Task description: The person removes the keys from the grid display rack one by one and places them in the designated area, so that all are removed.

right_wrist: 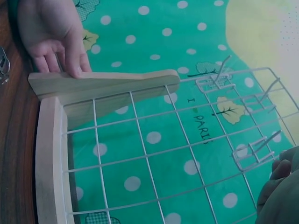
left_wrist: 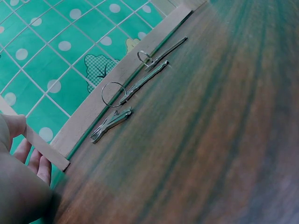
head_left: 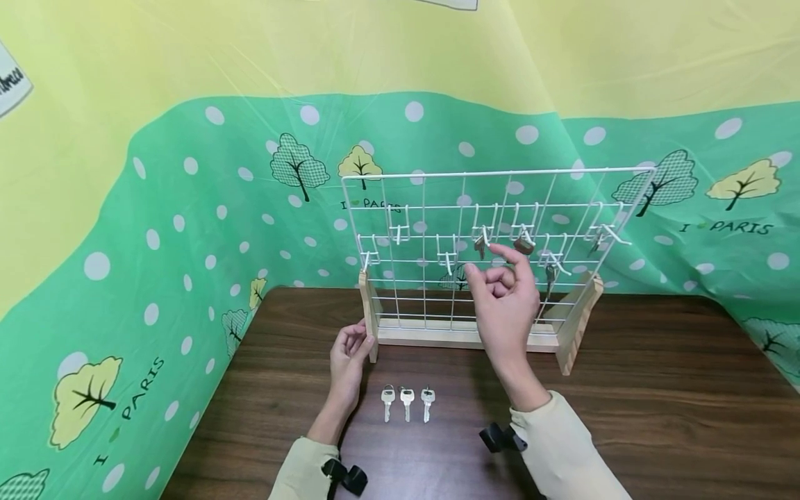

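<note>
A white wire grid rack [head_left: 425, 280] with wooden side feet stands on the table. My left hand [head_left: 347, 357] grips its left wooden foot [left_wrist: 44, 148], thumb on one face and fingers on the other. My right hand [head_left: 507, 295] is raised before the grid, thumb and index finger apart, the other fingers curled in. Just beyond its index fingertip a key [head_left: 480, 248] hangs on an upper hook. Further keys hang to the right, one dark key [head_left: 523, 244] beside it and another key [head_left: 550, 273] lower down. In the right wrist view, the right hand [right_wrist: 280, 193] shows only at the edge.
Three silver keys with rings lie in a row on the brown wooden table [head_left: 675, 389] before the rack, the middle key [head_left: 407, 399] among them. Bare hooks, such as a lower hook [head_left: 447, 262], are on the grid's left part. A green and yellow printed cloth [head_left: 206, 180] hangs behind.
</note>
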`<state>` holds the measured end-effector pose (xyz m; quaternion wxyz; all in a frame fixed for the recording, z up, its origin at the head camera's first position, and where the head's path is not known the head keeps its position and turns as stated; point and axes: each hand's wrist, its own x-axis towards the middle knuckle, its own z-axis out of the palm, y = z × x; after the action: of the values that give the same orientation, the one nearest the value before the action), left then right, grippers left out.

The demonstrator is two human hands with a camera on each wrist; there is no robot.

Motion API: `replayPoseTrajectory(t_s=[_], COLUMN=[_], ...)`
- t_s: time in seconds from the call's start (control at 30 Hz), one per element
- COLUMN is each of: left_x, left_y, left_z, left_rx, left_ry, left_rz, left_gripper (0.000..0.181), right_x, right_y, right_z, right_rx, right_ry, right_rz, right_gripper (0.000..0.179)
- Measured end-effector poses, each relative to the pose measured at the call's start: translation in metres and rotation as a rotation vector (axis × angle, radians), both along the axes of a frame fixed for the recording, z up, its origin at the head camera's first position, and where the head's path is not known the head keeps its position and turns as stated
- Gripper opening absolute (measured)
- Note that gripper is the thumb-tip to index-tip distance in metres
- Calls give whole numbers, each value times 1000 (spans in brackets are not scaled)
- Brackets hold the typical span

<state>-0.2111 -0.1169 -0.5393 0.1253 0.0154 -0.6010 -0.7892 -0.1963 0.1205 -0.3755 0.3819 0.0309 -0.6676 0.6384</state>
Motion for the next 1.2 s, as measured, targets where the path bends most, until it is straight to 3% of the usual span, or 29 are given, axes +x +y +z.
replayPoseTrajectory(t_s=[0.37,1.2], left_x=[1,1], left_y=[1,0], left_z=[1,2], left_rx=[6,12], left_ry=[9,-7], left_rz=[4,3], left_gripper=[28,25], right_x=[-7,-17], right_y=[-2,-10], right_z=[2,10], right_rx=[-37,-69], right_ry=[6,42], right_rz=[37,-31], right_gripper=[48,21])
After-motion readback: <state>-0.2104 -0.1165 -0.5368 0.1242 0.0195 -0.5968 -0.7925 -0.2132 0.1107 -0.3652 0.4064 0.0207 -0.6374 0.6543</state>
